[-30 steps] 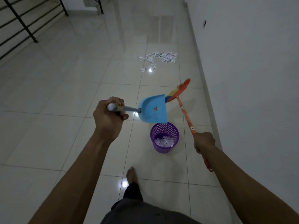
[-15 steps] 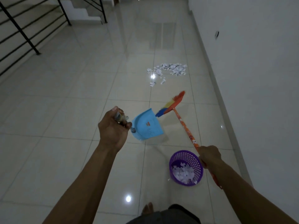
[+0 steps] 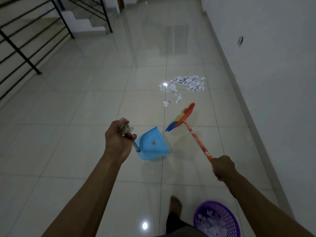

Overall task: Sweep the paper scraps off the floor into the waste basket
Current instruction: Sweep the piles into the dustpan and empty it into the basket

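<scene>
Blue plastic dustpan [image 3: 152,144], centre of frame: the left hand [image 3: 118,139] grips its handle in a closed fist at the pan's upper left. Orange-handled broom [image 3: 196,139], right of centre: the right hand [image 3: 222,166] is clenched round the lower shaft, and the bristle head lies up-frame of the dustpan. Paper scraps [image 3: 186,82]: a heap on the tiled floor [image 3: 85,100], upper centre-right, near the broom head and well apart from both hands. Purple waste basket [image 3: 229,213], bottom right, holds scraps.
</scene>
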